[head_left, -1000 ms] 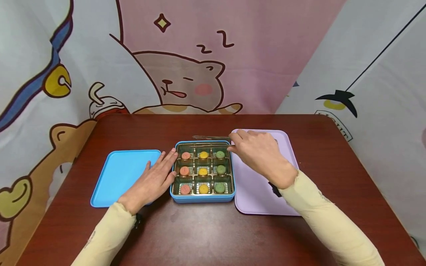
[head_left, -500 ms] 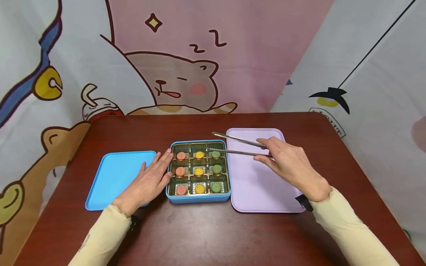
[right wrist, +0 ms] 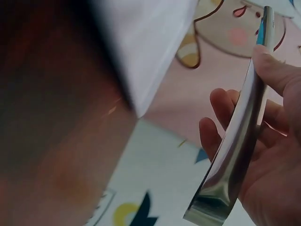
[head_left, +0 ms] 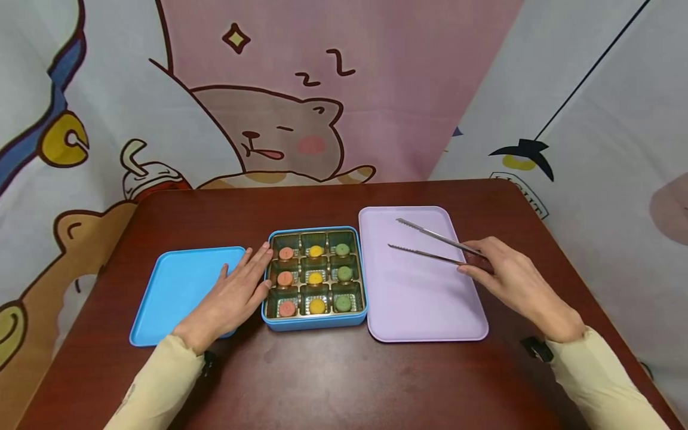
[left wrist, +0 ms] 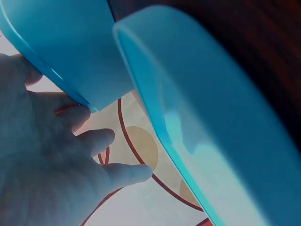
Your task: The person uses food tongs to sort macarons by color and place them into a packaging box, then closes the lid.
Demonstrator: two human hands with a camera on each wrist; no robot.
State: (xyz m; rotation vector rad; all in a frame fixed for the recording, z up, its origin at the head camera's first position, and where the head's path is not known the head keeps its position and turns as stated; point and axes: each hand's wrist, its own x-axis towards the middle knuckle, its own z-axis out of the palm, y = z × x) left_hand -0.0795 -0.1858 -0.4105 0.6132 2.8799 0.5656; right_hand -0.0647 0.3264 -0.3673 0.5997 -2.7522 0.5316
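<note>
My right hand (head_left: 507, 278) holds metal tongs (head_left: 430, 234) between thumb and fingers; their two arms stand apart over the lilac tray (head_left: 424, 298), with nothing between the tips. The right wrist view shows the bent end of the tongs (right wrist: 214, 202) below the palm. My left hand (head_left: 231, 295) rests with fairly straight fingers against the left side of a blue box (head_left: 314, 321). Inside that box, a gold divider (head_left: 301, 264) makes compartments, each with a small round piece: pink (head_left: 286, 279) on the left, yellow (head_left: 315, 278) in the middle, green (head_left: 344, 273) on the right.
A blue lid (head_left: 177, 286) lies left of the box, partly under my left hand and forearm. The lilac tray sits close along the box's right side. Behind the brown table (head_left: 322, 382) hangs a cartoon-printed curtain (head_left: 398, 119).
My right hand has drawn the tongs rightward, from over the box to over the lilac tray. The left hand stays at the box. The whole head view shifts slightly left.
</note>
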